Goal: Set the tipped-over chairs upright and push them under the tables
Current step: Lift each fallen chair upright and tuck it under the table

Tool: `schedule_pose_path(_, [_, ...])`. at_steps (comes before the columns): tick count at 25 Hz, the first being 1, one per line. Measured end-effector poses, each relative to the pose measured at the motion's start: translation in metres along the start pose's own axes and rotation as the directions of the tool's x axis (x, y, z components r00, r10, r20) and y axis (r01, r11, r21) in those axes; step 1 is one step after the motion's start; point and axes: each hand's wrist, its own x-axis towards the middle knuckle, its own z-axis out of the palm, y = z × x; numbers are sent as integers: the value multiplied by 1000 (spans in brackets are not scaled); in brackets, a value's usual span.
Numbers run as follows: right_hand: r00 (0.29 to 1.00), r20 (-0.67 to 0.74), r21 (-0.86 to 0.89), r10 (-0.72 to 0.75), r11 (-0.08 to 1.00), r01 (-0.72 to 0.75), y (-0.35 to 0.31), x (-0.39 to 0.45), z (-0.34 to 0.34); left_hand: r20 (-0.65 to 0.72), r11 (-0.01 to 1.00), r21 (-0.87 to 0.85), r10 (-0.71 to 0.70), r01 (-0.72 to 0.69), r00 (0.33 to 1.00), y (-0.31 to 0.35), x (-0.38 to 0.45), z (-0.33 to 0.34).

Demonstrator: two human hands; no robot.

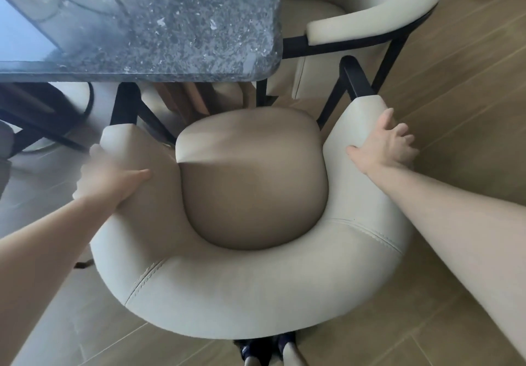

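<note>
A cream armchair (pixel 250 288) with a tan seat cushion (pixel 250 183) and black metal legs stands upright right below me, its front at the corner of a dark speckled stone table (pixel 176 23). My left hand (pixel 111 177) grips the chair's left armrest, thumb on the inner side and fingers wrapped over the outer side. My right hand (pixel 387 143) grips the right armrest near its front end, thumb inside and fingers curled over the outside. The seat's front edge sits just short of the tabletop's edge.
A second cream chair (pixel 378 15) stands upright at the table's right side, close to my chair's right front leg. Another chair's dark frame (pixel 34 115) shows under the table at left. Wood-look floor tiles (pixel 469 80) lie around. My feet (pixel 267 351) stand behind the chair.
</note>
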Motion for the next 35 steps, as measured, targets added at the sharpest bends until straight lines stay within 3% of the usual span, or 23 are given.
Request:
schedule_pose_path(6, [984, 176, -20, 29, 999, -26, -3, -7, -19, 56, 998, -61, 33, -30, 998, -4, -11, -10])
schedule_pose_path(10, [987, 150, 25, -51, 999, 48, 9, -4, -32, 55, 987, -157, -4, 13, 999, -10, -14, -17])
schedule_pose_path(18, [996, 85, 130, 11, 991, -22, 7, -9, -18, 131, 967, -243, -39, 70, 991, -14, -1, -11])
schedule_pose_path(24, [979, 202, 246, 14, 967, -64, 16, -1, -22, 242, 974, -206, -40, 92, 969, -21, 13, -18])
schedule_pose_path(35, [955, 295, 144, -5, 989, -40, 13, 5, -33, 288, 971, -226, -13, 81, 958, -19, 17, -22])
